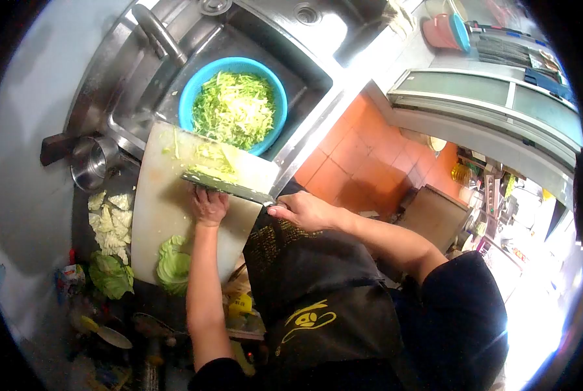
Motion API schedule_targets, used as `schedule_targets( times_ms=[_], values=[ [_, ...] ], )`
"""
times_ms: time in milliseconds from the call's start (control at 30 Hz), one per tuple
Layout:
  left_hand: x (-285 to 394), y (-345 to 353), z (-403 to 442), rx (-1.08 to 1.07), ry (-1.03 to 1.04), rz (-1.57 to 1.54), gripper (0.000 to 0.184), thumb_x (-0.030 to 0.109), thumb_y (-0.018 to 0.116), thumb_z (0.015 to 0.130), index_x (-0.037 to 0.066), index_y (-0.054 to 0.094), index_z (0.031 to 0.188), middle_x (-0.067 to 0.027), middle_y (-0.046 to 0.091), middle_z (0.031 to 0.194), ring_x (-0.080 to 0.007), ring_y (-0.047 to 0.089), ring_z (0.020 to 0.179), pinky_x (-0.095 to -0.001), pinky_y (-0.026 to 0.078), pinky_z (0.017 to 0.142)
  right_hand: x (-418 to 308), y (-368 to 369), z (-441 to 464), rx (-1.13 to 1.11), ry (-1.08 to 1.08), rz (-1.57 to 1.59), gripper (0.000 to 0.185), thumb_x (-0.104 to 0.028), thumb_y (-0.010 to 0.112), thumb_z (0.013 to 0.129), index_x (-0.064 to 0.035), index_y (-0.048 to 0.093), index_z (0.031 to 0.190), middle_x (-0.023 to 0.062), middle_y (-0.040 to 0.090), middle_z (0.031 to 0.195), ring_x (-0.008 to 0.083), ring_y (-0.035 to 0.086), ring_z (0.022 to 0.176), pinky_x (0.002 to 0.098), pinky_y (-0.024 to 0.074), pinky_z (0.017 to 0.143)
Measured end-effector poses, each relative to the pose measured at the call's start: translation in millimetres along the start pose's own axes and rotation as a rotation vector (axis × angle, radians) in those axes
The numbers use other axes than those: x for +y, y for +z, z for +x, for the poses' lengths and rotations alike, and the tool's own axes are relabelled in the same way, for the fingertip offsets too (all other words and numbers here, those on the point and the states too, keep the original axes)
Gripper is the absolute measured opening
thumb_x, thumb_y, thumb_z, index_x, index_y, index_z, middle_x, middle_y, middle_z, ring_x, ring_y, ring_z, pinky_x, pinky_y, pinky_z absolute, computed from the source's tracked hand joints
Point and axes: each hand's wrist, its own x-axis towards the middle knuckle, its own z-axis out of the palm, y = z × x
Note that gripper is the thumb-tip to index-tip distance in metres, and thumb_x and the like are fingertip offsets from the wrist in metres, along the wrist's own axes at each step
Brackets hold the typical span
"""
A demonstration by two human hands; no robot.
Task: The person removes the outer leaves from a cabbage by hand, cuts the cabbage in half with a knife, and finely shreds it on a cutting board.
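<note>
My right hand (299, 211) is wrapped around the handle of a cleaver (229, 188), whose blade reaches left across the cutting board (158, 225). Against the blade's far end, my left hand (209, 206) has its fingers curled, their tips partly hidden by the metal. Shredded cabbage (214, 161) lies just beyond the blade on the board. Past the board's upper edge, a blue basin (186, 107) in the sink holds a heap of shredded cabbage (233, 107). A loose cabbage leaf (174, 266) rests on the board's near part, beside my left forearm.
Pale cabbage pieces (112, 225) and a green outer leaf (111, 274) lie left of the board. A metal pot (92, 159) stands by the sink (304, 98), under the faucet's (160, 36) left side. An orange tiled floor (363, 156) extends to the right.
</note>
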Motion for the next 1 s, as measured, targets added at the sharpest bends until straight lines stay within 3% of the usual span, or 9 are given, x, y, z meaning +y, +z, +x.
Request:
schedule_targets(
  times_ms=[167, 267, 367, 533, 667, 733, 867, 900, 1000],
  values=[
    [0.4, -4.4, 12.6, 0.048, 0.03, -0.068, 0.02, 0.018, 0.057, 0.095, 0.001, 0.049, 0.102, -0.0222, 0.047, 0.118, -0.0463, 0.048, 0.115, -0.0599, 0.044, 0.097, 1.1, 8.9, 47.2, 0.049, -0.007, 0.002, 0.062, -0.053, 0.049, 0.103, 0.0057, 0.064, 0.088, 0.0285, 0.064, 0.078, 0.0467, 0.064, 0.078, 0.0493, 0.0509, 0.073],
    [0.3, -8.6, 14.4, 0.042, 0.027, -0.078, 0.023, 0.017, 0.057, 0.094, 0.001, 0.049, 0.108, -0.0216, 0.047, 0.122, -0.0443, 0.047, 0.118, -0.0588, 0.042, 0.101, 15.5, 20.7, 63.6, 0.203, -0.235, 0.012, 0.061, -0.053, 0.049, 0.103, 0.0047, 0.064, 0.088, 0.0249, 0.064, 0.074, 0.0424, 0.066, 0.077, 0.0481, 0.0513, 0.072],
    [5.5, -24.2, 25.9, 0.004, -0.052, -0.16, 0.025, 0.02, 0.055, 0.096, 0.0, 0.057, 0.11, -0.0207, 0.048, 0.12, -0.0439, 0.049, 0.119, -0.06, 0.042, 0.105, 16.9, 4.4, 62.2, 0.084, -0.04, 0.175, 0.061, -0.053, 0.049, 0.103, 0.0046, 0.064, 0.09, 0.0199, 0.063, 0.071, 0.0342, 0.068, 0.072, 0.0462, 0.052, 0.07],
    [7.7, -57.6, 27.0, -0.093, -0.061, -0.239, 0.033, 0.015, 0.053, 0.094, -0.002, 0.062, 0.121, -0.022, 0.049, 0.128, -0.0447, 0.047, 0.124, -0.0594, 0.04, 0.108, 31.0, -11.1, 55.1, 0.145, -0.037, 0.151, 0.056, -0.05, 0.05, 0.104, 0.0027, 0.063, 0.093, 0.0158, 0.062, 0.068, 0.0264, 0.067, 0.059, 0.0418, 0.0529, 0.06],
    [2.5, -58.8, 23.1, -0.104, -0.01, -0.099, 0.032, 0.015, 0.055, 0.093, -0.002, 0.059, 0.12, -0.0229, 0.052, 0.125, -0.0458, 0.048, 0.124, -0.0595, 0.041, 0.107, 4.2, -9.5, 10.4, 0.181, -0.262, 0.088, 0.051, -0.045, 0.049, 0.105, 0.0024, 0.065, 0.098, 0.0227, 0.065, 0.074, 0.0379, 0.069, 0.074, 0.047, 0.053, 0.071],
    [1.3, -50.6, 16.4, -0.1, -0.07, -0.121, 0.031, 0.015, 0.056, 0.092, -0.001, 0.059, 0.118, -0.0225, 0.055, 0.12, -0.0453, 0.053, 0.117, -0.0598, 0.045, 0.103, -2.4, -0.8, -3.5, 0.093, -0.099, 0.016, 0.053, -0.049, 0.05, 0.104, 0.0011, 0.067, 0.101, 0.0292, 0.065, 0.08, 0.0467, 0.065, 0.079, 0.0508, 0.0509, 0.073],
    [-13.9, -39.7, 3.9, -0.167, 0.065, 0.011, 0.037, 0.026, 0.052, 0.096, 0.001, 0.055, 0.122, -0.0266, 0.056, 0.116, -0.0495, 0.056, 0.109, -0.0626, 0.045, 0.1, -1.8, 13.2, -14.5, 0.094, -0.08, -0.006, 0.056, -0.051, 0.05, 0.103, 0.0018, 0.066, 0.095, 0.0305, 0.063, 0.077, 0.0477, 0.064, 0.075, 0.0524, 0.05, 0.07],
    [-13.8, -36.3, 5.2, -0.09, 0.071, -0.022, 0.036, 0.028, 0.05, 0.096, 0.003, 0.056, 0.121, -0.0263, 0.058, 0.112, -0.0494, 0.056, 0.108, -0.0632, 0.044, 0.101, -3.2, 13.5, -15.8, 0.08, -0.055, -0.019, 0.057, -0.052, 0.05, 0.103, 0.002, 0.066, 0.093, 0.0307, 0.063, 0.076, 0.0478, 0.063, 0.074, 0.0526, 0.0499, 0.069],
    [-23.6, -18.9, -10.6, -0.131, 0.127, -0.068, 0.056, 0.03, 0.052, 0.096, 0.005, 0.039, 0.144, -0.0265, 0.039, 0.147, -0.0495, 0.043, 0.131, -0.0658, 0.038, 0.107, -8.8, 11.1, -18.1, 0.082, -0.028, 0.004, 0.058, -0.052, 0.05, 0.102, 0.0027, 0.066, 0.091, 0.0309, 0.062, 0.075, 0.0485, 0.063, 0.074, 0.053, 0.0497, 0.069]
  ],
)
